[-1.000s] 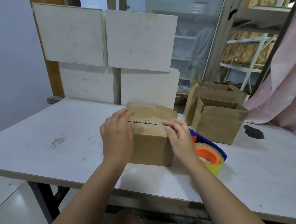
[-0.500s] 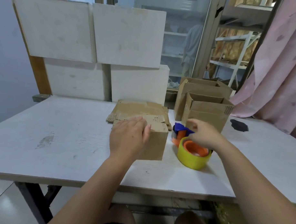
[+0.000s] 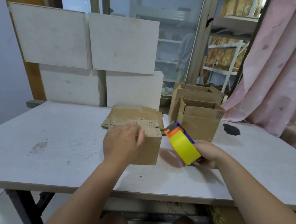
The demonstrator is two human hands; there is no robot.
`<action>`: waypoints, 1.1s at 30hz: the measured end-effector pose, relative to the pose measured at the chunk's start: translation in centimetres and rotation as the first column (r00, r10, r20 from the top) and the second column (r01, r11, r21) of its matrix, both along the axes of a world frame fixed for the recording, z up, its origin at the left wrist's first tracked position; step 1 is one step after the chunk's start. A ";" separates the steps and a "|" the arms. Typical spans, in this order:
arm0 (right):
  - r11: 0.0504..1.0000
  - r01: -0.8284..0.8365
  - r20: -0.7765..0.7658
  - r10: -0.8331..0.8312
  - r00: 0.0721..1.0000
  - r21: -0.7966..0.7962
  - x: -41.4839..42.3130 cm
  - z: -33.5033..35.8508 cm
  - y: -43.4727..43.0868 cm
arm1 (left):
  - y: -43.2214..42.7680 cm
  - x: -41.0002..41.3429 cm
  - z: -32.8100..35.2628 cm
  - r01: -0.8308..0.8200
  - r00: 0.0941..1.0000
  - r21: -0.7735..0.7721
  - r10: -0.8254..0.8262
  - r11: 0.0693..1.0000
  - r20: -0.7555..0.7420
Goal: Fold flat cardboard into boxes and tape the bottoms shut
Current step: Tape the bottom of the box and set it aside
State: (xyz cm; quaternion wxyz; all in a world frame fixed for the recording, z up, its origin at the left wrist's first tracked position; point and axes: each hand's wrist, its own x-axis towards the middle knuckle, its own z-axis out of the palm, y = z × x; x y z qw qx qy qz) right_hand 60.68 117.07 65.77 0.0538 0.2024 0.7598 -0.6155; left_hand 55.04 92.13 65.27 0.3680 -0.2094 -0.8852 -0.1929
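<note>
Head view, box: the small brown cardboard box [image 3: 149, 150] stands on the white table [image 3: 59, 142], flaps folded over on top, long axis running 9 to 3 o'clock.
Left hand: the left hand [image 3: 122, 142] lies flat on the flaps, fingers straight, pressing them down.
Right hand: the right hand [image 3: 208, 154] is wrapped round the orange-and-blue tape dispenser with a yellow roll [image 3: 184, 146], its nose tilted toward 11 o'clock.
Key relation: the box lies at 9 o'clock from the dispenser, near but apart. The right hand probably has to carry the dispenser over the flaps.
Behind: flat brown cardboard sheets [image 3: 135, 113] at 12 o'clock, open brown boxes [image 3: 200, 127] at 1 o'clock.
</note>
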 end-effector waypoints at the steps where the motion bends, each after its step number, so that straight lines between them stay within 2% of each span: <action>1: 0.992 -0.010 -0.007 0.009 1.000 -0.126 0.1 0.0 -0.3 | 0.0 0.0 0.0 -0.001 1.000 0.011 0.001 1.000 -0.015; 5: 0.901 0.034 0.033 -0.022 0.999 -0.432 0.4 0.5 -1.1 | 0.0 0.1 0.3 -0.002 1.000 0.019 0.002 1.000 -0.020; 8: 0.797 0.053 -0.011 -0.075 0.997 -0.602 0.6 1.3 -2.0 | 0.0 0.4 0.7 -0.020 0.999 0.016 0.020 1.000 0.032; 12: 0.763 0.047 -0.126 -0.166 0.978 -0.644 0.5 3.1 -3.3 | 0.5 0.8 1.0 -0.010 0.998 0.025 0.008 1.000 0.064; 15: 0.774 0.022 -0.213 -0.201 0.956 -0.632 0.5 4.7 -3.8 | 1.0 1.6 1.6 0.035 0.995 0.043 -0.039 0.998 0.097; 18: 0.833 0.007 -0.265 -0.184 0.947 -0.554 0.4 6.4 -3.7 | 1.4 1.7 1.8 0.037 0.978 0.015 -0.039 0.999 0.203; 23: 0.901 -0.021 -0.324 -0.134 0.936 -0.432 -0.8 8.3 -3.9 | 0.9 0.8 2.8 0.078 0.954 -0.067 -0.055 0.995 0.293; 28: 0.949 -0.031 -0.543 -0.153 0.826 -0.315 -2.2 9.6 -5.4 | 0.2 0.4 4.0 0.138 0.923 -0.023 -0.120 0.990 0.366; 30: 0.997 0.030 -0.599 -0.068 0.798 -0.073 -2.9 9.6 -6.1 | 0.1 0.3 4.2 0.139 0.889 0.108 -0.172 0.984 0.424; 33: 0.937 0.120 -0.608 0.111 0.786 0.327 -3.7 8.9 -7.3 | 0.4 0.7 5.5 0.116 0.823 0.428 -0.328 0.896 0.464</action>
